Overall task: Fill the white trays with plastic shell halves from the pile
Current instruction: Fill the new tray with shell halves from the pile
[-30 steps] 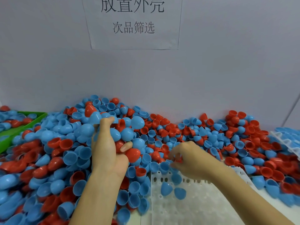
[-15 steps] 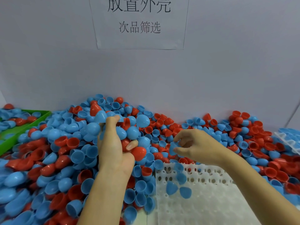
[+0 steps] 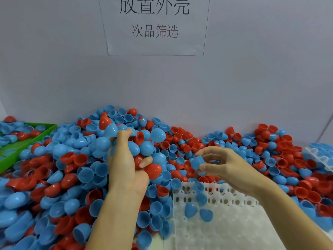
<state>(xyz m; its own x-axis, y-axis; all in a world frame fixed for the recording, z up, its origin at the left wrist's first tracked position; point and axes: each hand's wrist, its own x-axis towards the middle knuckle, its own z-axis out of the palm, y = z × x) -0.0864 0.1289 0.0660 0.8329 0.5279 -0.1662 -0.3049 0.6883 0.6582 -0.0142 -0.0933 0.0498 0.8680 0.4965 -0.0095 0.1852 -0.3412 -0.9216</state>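
A big pile of blue and red plastic shell halves (image 3: 75, 170) covers the table along the wall. My left hand (image 3: 126, 165) is dug into the pile, its fingers and thumb curled round a clutch of blue and red shells. My right hand (image 3: 221, 165) hovers above the far edge of the white perforated tray (image 3: 232, 230) and pinches one blue shell half (image 3: 197, 162) between thumb and fingers. A few blue shell halves (image 3: 191, 210) lie on the tray near its left side.
A green bin (image 3: 27, 145) with more shells stands at the far left. A second white tray (image 3: 320, 157) holding blue shells pokes in at the right edge. A grey wall with a paper sign (image 3: 155, 26) closes off the back.
My right hand has risen from the pile's edge by the tray and now pinches a blue shell half. My left hand has stayed in the pile with the same handful.
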